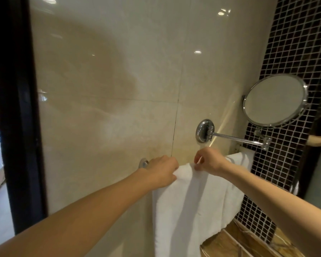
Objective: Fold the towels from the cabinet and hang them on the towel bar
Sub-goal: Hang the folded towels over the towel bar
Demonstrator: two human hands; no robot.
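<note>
A folded white towel (182, 206) hangs down the beige tile wall from the towel bar, whose round chrome mount (143, 162) shows at the left; the bar itself is hidden under cloth and hands. My left hand (162, 170) grips the towel's top left edge at the bar. My right hand (208, 161) pinches the top edge just to the right. A second white towel (235, 186) hangs behind and to the right on the same bar.
A round chrome mirror (275, 100) on a swing arm (235, 139) juts from the wall above the towels. Dark mosaic tiles (293, 52) cover the right wall. A black door frame (13, 108) stands at the left. A wooden counter (235, 242) lies below right.
</note>
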